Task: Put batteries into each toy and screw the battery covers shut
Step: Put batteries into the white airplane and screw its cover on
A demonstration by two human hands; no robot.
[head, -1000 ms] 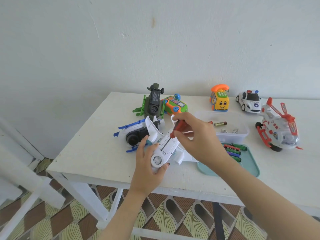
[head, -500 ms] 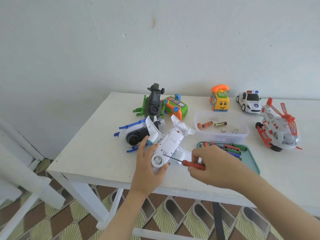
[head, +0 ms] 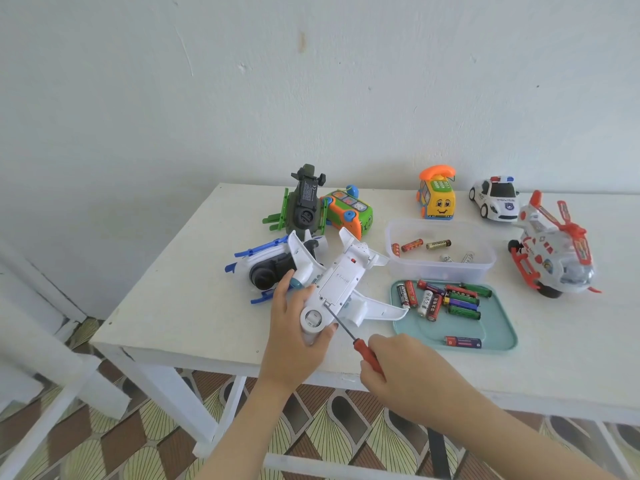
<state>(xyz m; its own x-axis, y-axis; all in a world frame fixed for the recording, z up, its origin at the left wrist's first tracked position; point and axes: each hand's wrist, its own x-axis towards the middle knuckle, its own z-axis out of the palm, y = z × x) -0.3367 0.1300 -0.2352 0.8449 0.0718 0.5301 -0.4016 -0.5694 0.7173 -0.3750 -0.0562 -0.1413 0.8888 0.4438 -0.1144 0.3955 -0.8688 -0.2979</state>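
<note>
My L hand grips the white toy plane, belly-up by the front edge of the white table; R hand clamps the red screwdriver, tip on it. Pale wall behind, patterned floor below

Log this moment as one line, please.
left hand: holds white plane | right hand: grips red screwdriver | tip: at plane's underside

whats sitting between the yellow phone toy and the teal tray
In the head view, a clear plastic tub holding a few batteries sits between the yellow phone toy and the teal tray.
</note>
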